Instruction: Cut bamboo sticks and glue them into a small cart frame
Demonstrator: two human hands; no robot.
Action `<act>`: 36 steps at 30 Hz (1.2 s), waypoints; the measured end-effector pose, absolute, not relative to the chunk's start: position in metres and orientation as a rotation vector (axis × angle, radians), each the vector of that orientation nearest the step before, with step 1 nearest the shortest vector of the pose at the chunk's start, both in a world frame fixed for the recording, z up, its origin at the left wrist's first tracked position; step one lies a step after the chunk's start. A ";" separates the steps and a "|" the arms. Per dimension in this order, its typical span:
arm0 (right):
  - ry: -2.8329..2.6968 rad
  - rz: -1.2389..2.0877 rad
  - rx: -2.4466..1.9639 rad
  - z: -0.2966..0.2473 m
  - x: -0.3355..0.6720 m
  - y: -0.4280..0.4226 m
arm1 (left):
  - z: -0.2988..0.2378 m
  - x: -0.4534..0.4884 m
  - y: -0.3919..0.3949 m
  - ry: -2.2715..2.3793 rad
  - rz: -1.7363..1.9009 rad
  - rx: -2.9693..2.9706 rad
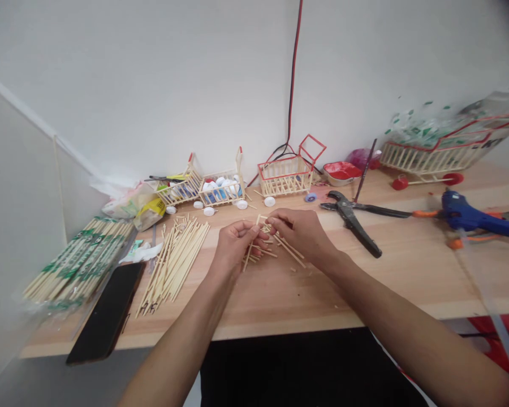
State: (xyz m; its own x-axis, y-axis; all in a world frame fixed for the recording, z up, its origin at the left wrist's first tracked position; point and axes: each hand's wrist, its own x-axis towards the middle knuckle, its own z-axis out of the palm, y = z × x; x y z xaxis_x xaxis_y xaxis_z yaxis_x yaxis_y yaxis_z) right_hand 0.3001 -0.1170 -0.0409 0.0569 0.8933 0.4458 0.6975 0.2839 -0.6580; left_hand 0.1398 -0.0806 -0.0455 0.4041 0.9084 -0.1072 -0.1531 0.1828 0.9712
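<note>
Close together over the middle of the wooden table, both my hands have their fingers pinched around thin wooden sticks. My left hand grips a wooden stick that slants down below its fingers. My right hand pinches at a short piece of stick, which meets the top of the left one. The fingers partly hide where they join. Beneath the hands lie several loose cut sticks. Left of them is a pile of long bare sticks.
Along the wall stand small stick-built carts, one with red edges. Pliers-like cutters and a blue glue gun lie to the right. A red paint dish sits behind. Wrapped chopsticks and a black phone occupy the left.
</note>
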 end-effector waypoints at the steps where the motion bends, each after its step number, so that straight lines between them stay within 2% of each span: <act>1: -1.691 0.286 -1.467 -0.041 0.300 -0.117 | -0.046 0.140 -0.081 0.849 0.892 1.131; 36: -1.698 0.318 -1.453 -0.041 0.301 -0.117 | -0.048 0.139 -0.080 0.850 0.878 1.140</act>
State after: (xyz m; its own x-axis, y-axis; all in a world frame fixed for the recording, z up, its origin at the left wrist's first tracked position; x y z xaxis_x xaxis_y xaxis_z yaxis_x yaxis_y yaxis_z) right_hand 0.3006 -0.1170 -0.0411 0.0432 0.9001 0.4336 0.6818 0.2907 -0.6713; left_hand 0.1387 -0.0796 -0.0480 0.4117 0.9044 -0.1122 -0.1409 0.1848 0.9726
